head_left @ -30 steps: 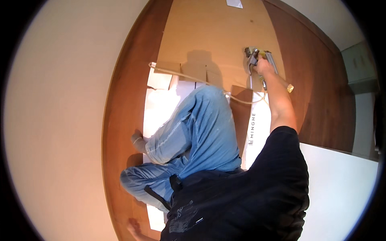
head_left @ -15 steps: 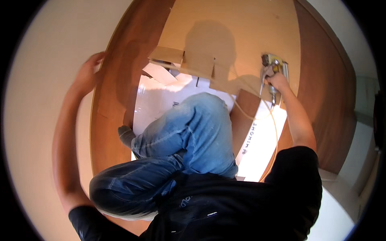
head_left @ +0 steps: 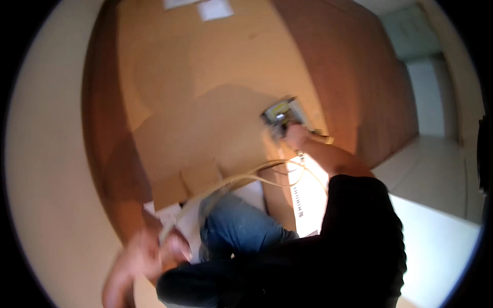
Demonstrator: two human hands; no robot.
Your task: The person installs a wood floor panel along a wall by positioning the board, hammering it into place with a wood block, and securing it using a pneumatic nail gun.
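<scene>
My right hand is closed round the handle of a pneumatic nail gun, held over the right part of a tan cardboard sheet. From the tool a pale yellow air hose loops across to the lower left. There my left hand, smeared by motion, has its fingers closed round the hose beside my knee. The nail gun is also blurred, and whether its nose touches the sheet cannot be seen.
Brown wooden boards run along the left and right of the cardboard. White papers lie at its far end. My bent leg in jeans is close by. A white printed strip lies under the hose.
My view has swung to the right. My left hand has left the left board's edge and come in to the hose. My right hand still grips the nail gun, now turned to another angle.
</scene>
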